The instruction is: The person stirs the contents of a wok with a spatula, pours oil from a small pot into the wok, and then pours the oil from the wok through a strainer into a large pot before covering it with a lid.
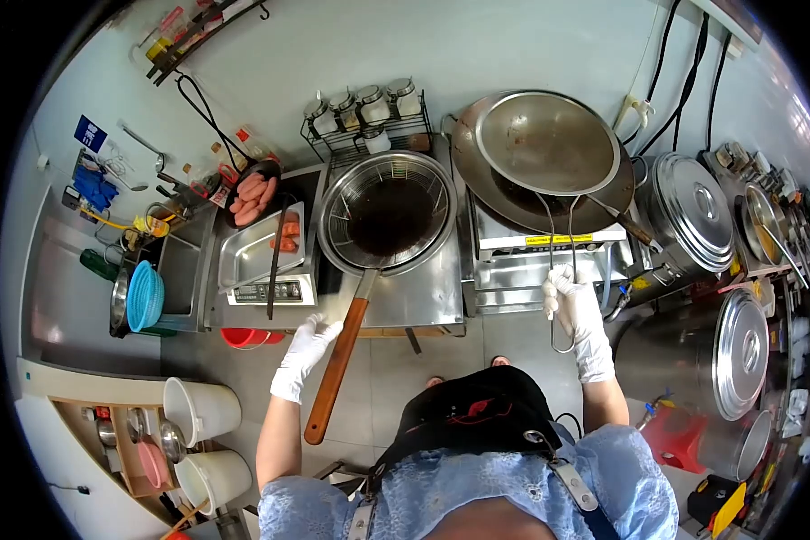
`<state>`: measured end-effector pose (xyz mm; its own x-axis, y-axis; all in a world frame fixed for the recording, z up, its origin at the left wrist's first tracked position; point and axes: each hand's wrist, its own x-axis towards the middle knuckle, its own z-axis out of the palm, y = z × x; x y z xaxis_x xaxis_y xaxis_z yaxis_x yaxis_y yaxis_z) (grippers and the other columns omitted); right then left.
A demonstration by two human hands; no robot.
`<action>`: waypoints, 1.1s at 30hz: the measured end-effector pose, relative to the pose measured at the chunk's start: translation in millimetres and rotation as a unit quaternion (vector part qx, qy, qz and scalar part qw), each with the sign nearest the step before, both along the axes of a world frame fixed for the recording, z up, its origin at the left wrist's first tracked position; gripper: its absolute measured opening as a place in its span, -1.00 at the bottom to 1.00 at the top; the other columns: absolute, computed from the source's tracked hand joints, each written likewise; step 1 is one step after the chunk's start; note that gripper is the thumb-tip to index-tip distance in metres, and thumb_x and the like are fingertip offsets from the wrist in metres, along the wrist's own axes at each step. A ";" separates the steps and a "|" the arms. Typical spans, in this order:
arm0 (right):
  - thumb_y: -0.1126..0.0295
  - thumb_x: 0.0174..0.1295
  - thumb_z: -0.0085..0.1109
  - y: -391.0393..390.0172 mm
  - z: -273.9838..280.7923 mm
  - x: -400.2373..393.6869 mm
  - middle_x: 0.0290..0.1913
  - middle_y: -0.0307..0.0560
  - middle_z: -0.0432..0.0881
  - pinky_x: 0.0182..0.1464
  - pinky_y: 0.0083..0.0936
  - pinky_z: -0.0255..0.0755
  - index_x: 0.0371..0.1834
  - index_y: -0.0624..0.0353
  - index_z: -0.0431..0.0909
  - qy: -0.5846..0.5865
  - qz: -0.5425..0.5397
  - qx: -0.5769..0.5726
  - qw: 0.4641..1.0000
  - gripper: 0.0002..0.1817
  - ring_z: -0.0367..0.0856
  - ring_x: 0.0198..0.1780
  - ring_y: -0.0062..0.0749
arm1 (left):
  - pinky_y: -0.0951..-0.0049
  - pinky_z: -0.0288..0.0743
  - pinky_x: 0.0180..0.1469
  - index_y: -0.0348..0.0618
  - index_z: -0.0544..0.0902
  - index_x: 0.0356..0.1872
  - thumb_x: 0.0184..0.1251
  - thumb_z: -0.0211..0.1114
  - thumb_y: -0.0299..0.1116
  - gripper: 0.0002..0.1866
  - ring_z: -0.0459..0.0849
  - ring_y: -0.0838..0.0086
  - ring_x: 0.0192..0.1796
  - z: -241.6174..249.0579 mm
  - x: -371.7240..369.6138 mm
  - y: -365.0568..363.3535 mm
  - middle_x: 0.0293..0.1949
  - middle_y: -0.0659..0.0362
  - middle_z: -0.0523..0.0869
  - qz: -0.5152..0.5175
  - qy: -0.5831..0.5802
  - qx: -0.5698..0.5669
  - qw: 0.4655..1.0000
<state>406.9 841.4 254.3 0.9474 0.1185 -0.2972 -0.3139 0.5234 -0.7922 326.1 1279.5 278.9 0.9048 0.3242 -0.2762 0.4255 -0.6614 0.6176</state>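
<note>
My left hand [304,355], in a white glove, is beside the wooden handle [337,369] of a wire strainer [337,211]; its fingers are apart and not wrapped round the handle. The strainer rests in a round metal bowl on the counter, over dark liquid [391,216]. My right hand [574,310], also gloved, is closed round the long looped wire handle [552,243] of a wide, shallow metal pan [549,144]. That pan is above a larger wok [472,166] on the stove.
Left of the strainer, a metal tray [243,256] with reddish pieces sits on a scale [274,292]. Sausages [254,196] lie in a black pan behind it. Shaker jars [372,103] stand in a rack at the back. Large lidded pots [693,211] are at the right.
</note>
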 end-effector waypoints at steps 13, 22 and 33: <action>0.45 0.25 0.10 107.1 37.8 -36.8 -0.58 -0.14 0.40 -0.70 -0.50 0.31 -0.28 0.24 0.38 0.021 0.188 0.022 0.982 -0.88 0.35 -0.71 -0.45 | 0.54 0.50 -0.22 -0.26 0.48 0.09 0.26 0.21 -0.20 -0.55 0.62 0.49 -0.27 -1.5 -33.3 -5.1 -0.21 0.11 0.65 0.053 0.155 -0.509 0.845; 0.48 0.23 0.13 224.4 -75.2 -33.0 -0.58 -0.10 0.42 -0.69 -0.38 0.32 -0.31 0.19 0.37 0.091 0.258 0.096 0.957 -0.88 0.37 -0.68 -0.35 | 0.53 0.51 -0.19 -0.25 0.49 0.08 0.29 0.19 -0.23 -0.59 0.63 0.47 -0.24 -15.8 -41.0 1.8 -0.24 0.13 0.66 0.063 0.118 -0.528 0.839; 0.41 0.27 0.09 248.5 -125.7 -24.3 -0.53 -0.11 0.43 -0.64 -0.44 0.36 -0.25 0.17 0.37 0.082 0.244 0.065 0.964 -0.89 0.36 -0.65 -0.37 | 0.47 0.53 -0.25 -0.29 0.46 0.01 0.31 0.19 -0.34 -0.68 0.61 0.45 -0.32 -28.9 -37.4 22.1 -0.33 0.12 0.63 0.053 0.113 -0.592 0.796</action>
